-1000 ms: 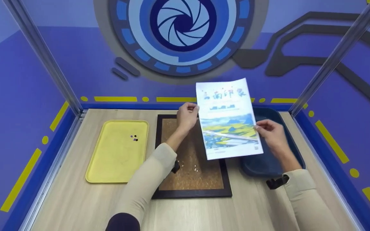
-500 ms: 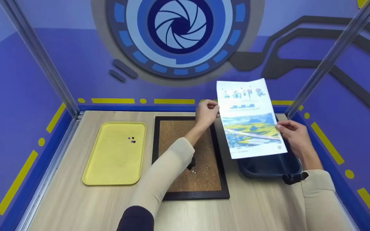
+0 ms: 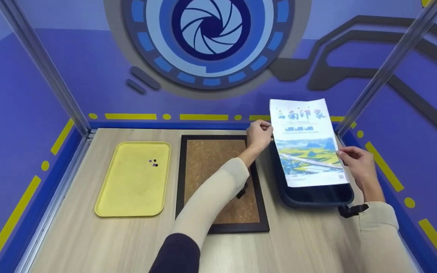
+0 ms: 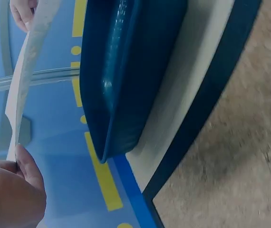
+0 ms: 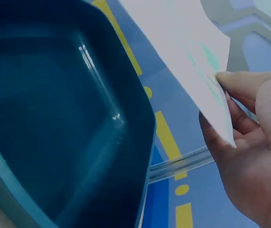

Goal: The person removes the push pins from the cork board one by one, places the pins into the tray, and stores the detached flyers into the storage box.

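A printed paper sheet (image 3: 309, 144) with coloured characters and a landscape picture is held in the air over the dark blue tray (image 3: 317, 197) at the right of the table. My left hand (image 3: 259, 134) pinches its left edge. My right hand (image 3: 357, 161) pinches its right edge. In the left wrist view the paper sheet (image 4: 24, 85) shows edge-on beside the dark blue tray (image 4: 126, 76), with my left hand (image 4: 12, 190) at its lower end. In the right wrist view my right hand (image 5: 249, 142) pinches the paper sheet (image 5: 183, 42) above the dark blue tray (image 5: 54, 118).
A cork board (image 3: 211, 167) in a black frame lies in the middle of the wooden table (image 3: 108, 242). At the left lies a yellow tray (image 3: 135, 189) with a few small dark pins (image 3: 153, 163). Metal posts and blue walls enclose the table.
Both hands have carried the sheet to the right, from over the cork board's right edge to above the blue tray, and slightly lower.
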The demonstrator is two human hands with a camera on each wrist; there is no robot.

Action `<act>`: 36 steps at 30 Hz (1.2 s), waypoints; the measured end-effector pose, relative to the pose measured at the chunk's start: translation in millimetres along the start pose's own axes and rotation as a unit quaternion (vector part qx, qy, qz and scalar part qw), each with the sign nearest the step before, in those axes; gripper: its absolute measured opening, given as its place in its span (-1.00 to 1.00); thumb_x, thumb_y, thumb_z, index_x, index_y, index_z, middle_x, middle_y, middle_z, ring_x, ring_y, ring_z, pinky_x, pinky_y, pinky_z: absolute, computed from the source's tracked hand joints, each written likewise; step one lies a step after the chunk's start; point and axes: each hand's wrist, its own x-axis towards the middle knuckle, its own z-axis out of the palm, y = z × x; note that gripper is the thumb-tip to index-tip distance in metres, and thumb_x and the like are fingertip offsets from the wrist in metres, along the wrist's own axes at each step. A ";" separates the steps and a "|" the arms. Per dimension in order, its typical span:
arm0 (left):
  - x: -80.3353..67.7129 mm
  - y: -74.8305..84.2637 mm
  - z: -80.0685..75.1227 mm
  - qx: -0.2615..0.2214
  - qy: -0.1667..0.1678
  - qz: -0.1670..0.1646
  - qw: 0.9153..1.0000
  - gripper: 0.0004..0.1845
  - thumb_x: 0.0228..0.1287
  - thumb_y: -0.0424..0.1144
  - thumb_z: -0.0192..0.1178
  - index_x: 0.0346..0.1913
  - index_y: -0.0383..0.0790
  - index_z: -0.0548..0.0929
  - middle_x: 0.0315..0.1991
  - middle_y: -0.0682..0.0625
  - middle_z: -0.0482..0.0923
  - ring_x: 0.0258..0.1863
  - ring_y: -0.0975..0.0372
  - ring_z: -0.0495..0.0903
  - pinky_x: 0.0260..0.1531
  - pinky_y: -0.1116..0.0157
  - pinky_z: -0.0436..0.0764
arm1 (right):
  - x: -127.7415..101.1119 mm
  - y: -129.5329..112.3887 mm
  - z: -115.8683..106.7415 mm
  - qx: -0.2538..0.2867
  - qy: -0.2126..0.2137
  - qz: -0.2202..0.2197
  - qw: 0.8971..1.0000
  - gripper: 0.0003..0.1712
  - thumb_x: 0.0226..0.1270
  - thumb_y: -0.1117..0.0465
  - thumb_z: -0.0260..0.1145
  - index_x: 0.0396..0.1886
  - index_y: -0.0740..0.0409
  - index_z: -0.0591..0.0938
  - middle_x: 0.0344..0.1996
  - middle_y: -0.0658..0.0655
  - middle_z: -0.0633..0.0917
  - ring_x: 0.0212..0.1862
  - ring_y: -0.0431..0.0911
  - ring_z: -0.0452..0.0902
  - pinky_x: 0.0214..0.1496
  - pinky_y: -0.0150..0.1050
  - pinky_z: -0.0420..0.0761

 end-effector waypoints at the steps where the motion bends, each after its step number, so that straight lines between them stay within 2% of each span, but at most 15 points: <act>1: 0.7 -2.8 4.7 -0.003 -0.001 0.001 1.000 -0.90 0.55 -0.35 0.26 -0.05 -0.28 0.74 -0.28 0.01 0.65 -0.27 0.01 0.79 -0.37 0.36 0.73 | -0.7 1.9 0.9 -0.015 0.010 -0.002 1.000 -0.54 0.60 0.07 0.32 0.23 0.36 0.65 -0.14 -0.10 0.69 -0.10 -0.20 0.58 -0.09 -0.49 0.65; 4: 1.0 -13.9 17.3 0.003 0.004 -0.003 1.000 -0.90 0.55 -0.34 0.27 -0.05 -0.28 0.74 -0.29 0.02 0.66 -0.32 0.09 0.78 -0.38 0.38 0.71 | -2.3 8.5 4.3 -0.038 0.022 -0.008 0.999 -0.56 0.62 0.10 0.30 0.22 0.37 0.66 -0.10 0.00 0.69 -0.10 -0.18 0.57 -0.10 -0.50 0.64; 8: -0.3 -29.3 26.5 0.020 0.026 -0.007 0.999 -0.92 0.53 -0.34 0.29 -0.08 -0.25 0.75 -0.32 0.02 0.67 -0.46 0.25 0.71 -0.41 0.38 0.71 | -3.0 19.2 8.3 -0.055 0.017 -0.011 0.998 -0.58 0.62 0.11 0.30 0.19 0.37 0.68 -0.06 0.11 0.69 -0.11 -0.18 0.56 -0.13 -0.53 0.61; 12: -0.9 -39.6 31.4 0.023 0.030 -0.005 0.999 -0.93 0.52 -0.34 0.30 -0.11 -0.25 0.76 -0.33 0.03 0.68 -0.50 0.31 0.66 -0.42 0.38 0.71 | -5.2 33.2 7.9 -0.067 0.022 -0.010 0.997 -0.61 0.61 0.13 0.31 0.16 0.36 0.70 -0.09 0.08 0.72 -0.13 -0.21 0.56 -0.16 -0.52 0.57; 15: -1.0 -45.8 36.7 0.027 0.025 -0.014 0.999 -0.94 0.52 -0.34 0.30 -0.13 -0.21 0.76 -0.34 0.06 0.66 -0.50 0.31 0.66 -0.42 0.39 0.71 | -8.3 42.2 6.7 -0.074 0.024 -0.011 0.997 -0.62 0.60 0.13 0.33 0.14 0.36 0.71 -0.13 0.06 0.73 -0.15 -0.24 0.55 -0.18 -0.49 0.55; 18: -0.9 -51.0 42.7 0.052 0.021 -0.016 0.998 -0.94 0.52 -0.33 0.30 -0.13 -0.19 0.76 -0.33 0.07 0.68 -0.46 0.33 0.66 -0.39 0.40 0.69 | -10.5 47.1 7.4 -0.082 0.028 -0.004 0.996 -0.62 0.60 0.12 0.33 0.13 0.36 0.72 -0.12 0.11 0.74 -0.17 -0.23 0.55 -0.20 -0.47 0.55; 24: -0.7 -55.6 53.1 0.109 0.008 0.005 0.994 -0.90 0.53 -0.33 0.27 -0.09 -0.22 0.78 -0.28 0.05 0.71 -0.31 0.31 0.66 -0.26 0.36 0.66 | -9.4 51.5 13.7 -0.110 0.049 0.019 0.993 -0.63 0.60 0.11 0.32 0.13 0.33 0.72 -0.07 0.24 0.72 -0.14 -0.14 0.55 -0.18 -0.45 0.52; 29: -0.2 -61.6 57.0 0.137 0.002 -0.005 0.991 -0.91 0.52 -0.35 0.27 -0.10 -0.21 0.78 -0.30 0.07 0.70 -0.32 0.29 0.66 -0.23 0.33 0.66 | -9.9 59.8 18.5 -0.127 0.061 0.045 0.989 -0.62 0.62 0.09 0.28 0.14 0.30 0.72 -0.02 0.26 0.71 -0.08 -0.05 0.56 -0.17 -0.39 0.52; 31: -0.6 -65.2 57.4 0.143 0.004 -0.010 0.990 -0.92 0.50 -0.35 0.28 -0.12 -0.20 0.78 -0.32 0.08 0.70 -0.33 0.29 0.66 -0.23 0.33 0.66 | -11.1 62.8 20.0 -0.129 0.062 0.058 0.988 -0.62 0.64 0.07 0.26 0.15 0.28 0.71 0.00 0.25 0.70 -0.04 -0.02 0.56 -0.14 -0.36 0.53; 36: -1.5 -75.6 60.2 0.138 0.022 0.004 0.990 -0.94 0.46 -0.37 0.32 -0.18 -0.21 0.78 -0.34 0.04 0.72 -0.33 0.26 0.68 -0.24 0.31 0.67 | -12.9 67.7 23.2 -0.125 0.055 0.059 0.989 -0.61 0.66 0.07 0.24 0.17 0.28 0.70 0.05 0.29 0.69 0.04 0.06 0.56 -0.02 -0.26 0.52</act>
